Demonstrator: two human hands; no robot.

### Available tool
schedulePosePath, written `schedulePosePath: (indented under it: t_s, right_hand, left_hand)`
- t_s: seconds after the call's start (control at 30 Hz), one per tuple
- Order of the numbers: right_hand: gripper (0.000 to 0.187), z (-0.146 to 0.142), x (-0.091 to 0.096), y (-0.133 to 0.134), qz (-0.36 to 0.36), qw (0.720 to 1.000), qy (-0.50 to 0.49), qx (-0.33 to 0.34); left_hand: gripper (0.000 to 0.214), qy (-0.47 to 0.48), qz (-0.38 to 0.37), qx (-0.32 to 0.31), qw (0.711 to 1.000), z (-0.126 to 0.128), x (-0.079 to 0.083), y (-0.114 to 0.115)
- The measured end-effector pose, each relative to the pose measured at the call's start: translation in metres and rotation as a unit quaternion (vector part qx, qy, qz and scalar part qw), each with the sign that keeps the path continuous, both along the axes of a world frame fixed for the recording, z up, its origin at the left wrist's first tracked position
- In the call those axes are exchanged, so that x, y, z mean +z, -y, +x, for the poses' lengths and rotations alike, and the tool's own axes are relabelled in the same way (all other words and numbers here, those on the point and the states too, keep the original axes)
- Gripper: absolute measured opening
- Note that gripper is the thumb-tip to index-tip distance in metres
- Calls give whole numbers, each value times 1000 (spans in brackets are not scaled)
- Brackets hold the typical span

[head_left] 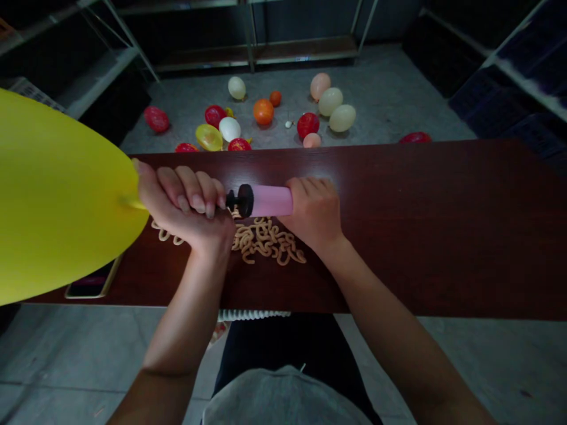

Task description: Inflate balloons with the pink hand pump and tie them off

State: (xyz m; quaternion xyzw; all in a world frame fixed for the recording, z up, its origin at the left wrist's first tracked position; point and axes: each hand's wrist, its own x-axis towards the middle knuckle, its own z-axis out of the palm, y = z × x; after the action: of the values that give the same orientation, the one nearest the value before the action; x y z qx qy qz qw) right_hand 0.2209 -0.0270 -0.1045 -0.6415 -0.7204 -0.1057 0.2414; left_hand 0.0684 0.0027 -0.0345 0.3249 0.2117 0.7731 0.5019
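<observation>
A balloon pump (271,200) with a pink barrel and black end lies level above the table. My right hand (312,209) is wrapped round the barrel's right part. My left hand (186,203) is closed at the black end; its fingers hide what lies inside the fist. The large inflated yellow balloon (62,198) reaches in from the left edge, its neck running into my left hand by the thumb. Beneath the hands, a pile of beige curly pieces (263,239) is spread on the dark red-brown table (420,236).
A phone (93,280) lies at the table's near left edge, partly behind the yellow balloon. Beyond the table, several balloons, among them an orange balloon (263,112), rest on the grey floor (376,77). Shelves (305,50) stand at the back and both sides.
</observation>
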Motion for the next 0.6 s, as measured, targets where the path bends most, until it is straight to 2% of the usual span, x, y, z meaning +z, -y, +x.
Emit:
schedulePosePath:
  t_s: [0.13,0.33,0.6]
  right_hand:
    - [18,-4,-4,2,-10,1000,1,19]
    - [22,4,-2,-6,4,999,-6,-32]
    - [28,26,-5,-15,16,995,22,-97]
  left_hand:
    - [58,-30,-34,0,999,10,-2,3]
    - [59,-16,-65,-18,998,5,-7,-7]
    - [62,19,-77,24,997,-11,-9,-22]
